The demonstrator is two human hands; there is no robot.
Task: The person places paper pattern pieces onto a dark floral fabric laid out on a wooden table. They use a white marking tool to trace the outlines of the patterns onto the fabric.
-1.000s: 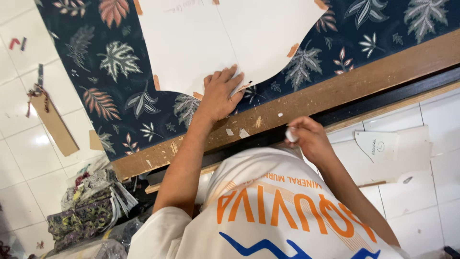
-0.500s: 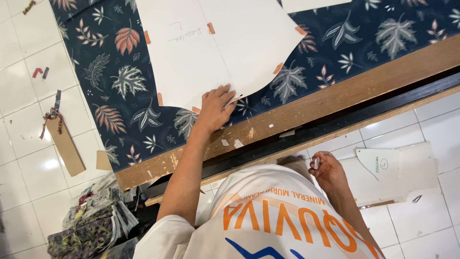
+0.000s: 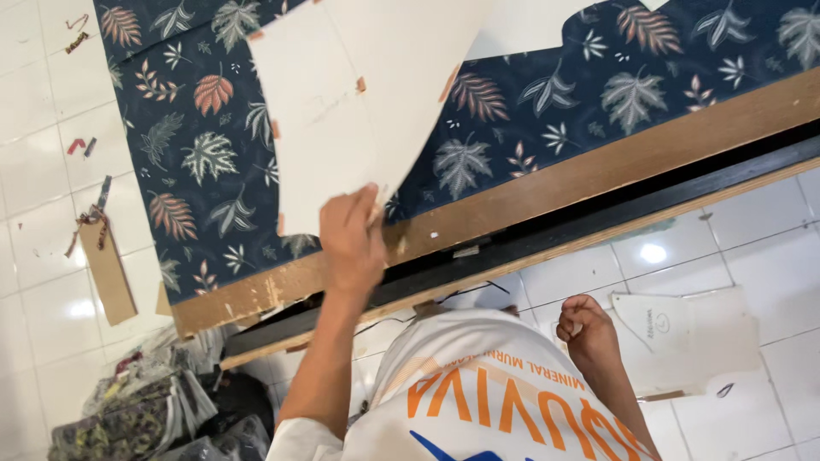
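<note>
On a wooden table (image 3: 598,171), paper pattern (image 3: 359,102) gripped at its lower edge by left hand (image 3: 352,243), long axis running away, leaf-print cloth (image 3: 196,154) beneath, right hand (image 3: 588,329) fisted, white tiled floor (image 3: 43,282).

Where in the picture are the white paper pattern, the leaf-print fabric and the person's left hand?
white paper pattern (image 3: 359,111), head view, middle of the sheet.
leaf-print fabric (image 3: 196,171), head view, flat part left of the pattern.
left hand (image 3: 352,243), head view, back of the hand; fingers at the pattern's lower edge.
</note>
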